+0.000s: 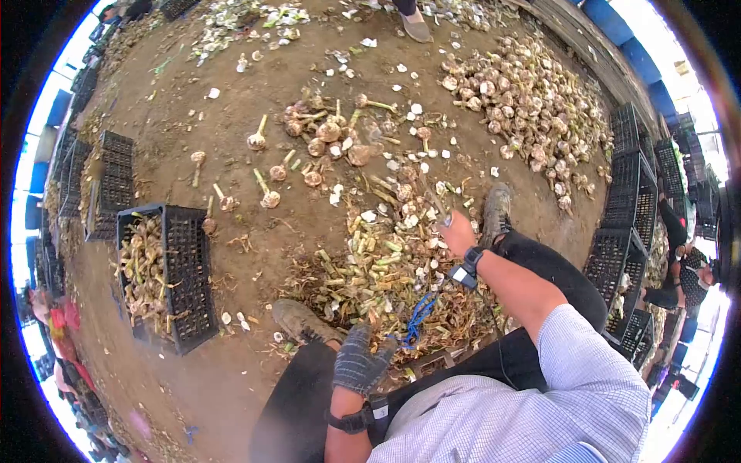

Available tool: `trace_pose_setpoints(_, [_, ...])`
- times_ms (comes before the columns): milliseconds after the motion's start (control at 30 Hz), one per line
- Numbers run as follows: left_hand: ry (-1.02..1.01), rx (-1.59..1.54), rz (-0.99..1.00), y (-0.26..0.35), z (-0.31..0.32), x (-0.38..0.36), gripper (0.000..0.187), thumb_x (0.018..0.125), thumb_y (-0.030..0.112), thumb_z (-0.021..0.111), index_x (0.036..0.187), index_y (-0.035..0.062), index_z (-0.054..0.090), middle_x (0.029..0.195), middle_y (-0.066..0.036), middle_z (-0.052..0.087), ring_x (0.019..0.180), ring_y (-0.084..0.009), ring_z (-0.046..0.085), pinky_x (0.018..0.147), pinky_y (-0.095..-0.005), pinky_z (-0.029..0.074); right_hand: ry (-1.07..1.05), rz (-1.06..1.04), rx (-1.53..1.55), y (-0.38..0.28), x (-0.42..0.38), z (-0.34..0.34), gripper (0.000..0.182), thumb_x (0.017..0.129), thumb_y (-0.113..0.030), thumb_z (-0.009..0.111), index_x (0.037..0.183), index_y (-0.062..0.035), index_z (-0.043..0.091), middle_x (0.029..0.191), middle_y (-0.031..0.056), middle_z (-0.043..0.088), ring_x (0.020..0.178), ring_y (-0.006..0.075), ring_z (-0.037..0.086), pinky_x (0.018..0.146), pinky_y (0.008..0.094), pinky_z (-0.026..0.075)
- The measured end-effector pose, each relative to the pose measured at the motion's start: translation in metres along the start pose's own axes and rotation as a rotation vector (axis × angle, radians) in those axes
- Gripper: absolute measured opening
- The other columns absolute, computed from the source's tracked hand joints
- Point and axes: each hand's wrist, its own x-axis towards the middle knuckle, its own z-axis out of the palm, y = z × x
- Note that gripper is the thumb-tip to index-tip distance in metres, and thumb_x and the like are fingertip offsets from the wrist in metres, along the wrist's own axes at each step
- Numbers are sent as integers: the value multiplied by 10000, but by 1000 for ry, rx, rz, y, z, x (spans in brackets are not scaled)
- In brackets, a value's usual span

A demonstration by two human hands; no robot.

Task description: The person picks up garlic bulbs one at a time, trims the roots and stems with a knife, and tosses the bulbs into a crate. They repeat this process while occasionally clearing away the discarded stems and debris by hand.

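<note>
My left hand, in a dark grey glove, hovers near my left knee with its thumb apart from the fingers; nothing shows in it. My right hand, bare, is closed round the handle of what looks like a knife, its thin blade pointing away from me at the garlic. Just beyond the blade lie loose garlic bulbs with stems. Between my feet spreads a heap of cut garlic stems and dry leaves. A blue cord lies on this heap.
Left of me stands a black crate holding stemmed garlic. A big pile of garlic bulbs lies at the far right. Stacked black crates line the right side. Scattered bulbs and white peel cover the dirt floor; another person's foot is at the top.
</note>
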Motion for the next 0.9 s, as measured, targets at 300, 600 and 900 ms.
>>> trace_pose_setpoints(300, [-107, -110, -159, 1, -2, 21, 558, 808, 309, 755, 1234, -11, 589, 1230, -260, 599, 1152, -394, 574, 978, -437, 470, -32, -102, -43, -26, 77, 64, 344, 805, -274, 720, 919, 6, 557, 850, 230, 639, 820, 416, 623, 737, 499, 484])
trace_pose_setpoints(600, [-29, -73, -88, 18, -5, 20, 564, 796, 284, 764, 1235, -18, 581, 1189, -253, 612, 1105, -383, 597, 956, -433, 481, -380, -159, -46, -66, 10, 46, 534, 737, -410, 764, 1023, 17, 618, 970, 243, 659, 900, 384, 643, 780, 460, 510])
trace_pose_setpoints(900, [354, 237, 185, 35, 2, 17, 957, 698, 443, 813, 1431, -1, 385, 1405, -282, 425, 1302, -453, 402, 1117, -470, 330, -710, -218, 322, -113, -109, -52, 659, 812, -569, 680, 1051, 45, 660, 860, 122, 673, 760, 221, 615, 725, 363, 498])
